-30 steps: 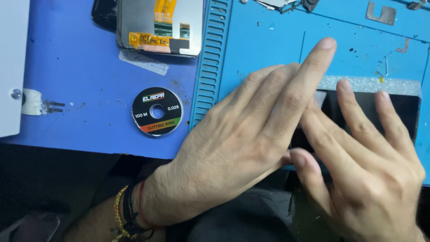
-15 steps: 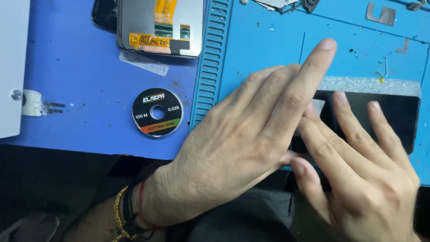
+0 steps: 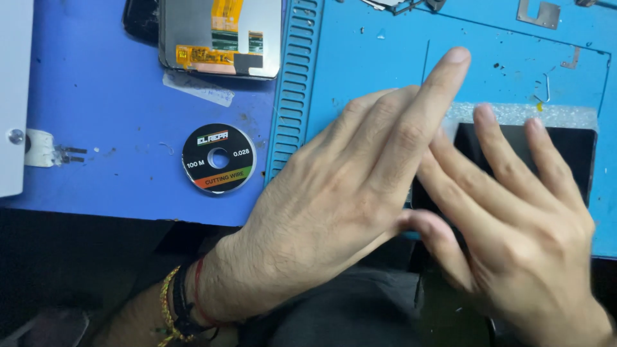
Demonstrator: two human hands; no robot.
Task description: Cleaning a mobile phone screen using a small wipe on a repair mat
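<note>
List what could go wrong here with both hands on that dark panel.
The dark glass panel lies at the near edge of the blue mat; pressure from the right hand or left hand might tip it off. Small metal scraps nearby could scratch it.

Dark screen [image 3: 572,157]: flat, rectangular glass panel, black and glossy, lying face up on the blue mat [image 3: 373,83] near its front edge. A frosted strip [image 3: 514,113] runs along its far edge. Its left part is covered by the left hand [image 3: 347,212] and right hand [image 3: 514,218], whose flat fingers rest on it.
</note>
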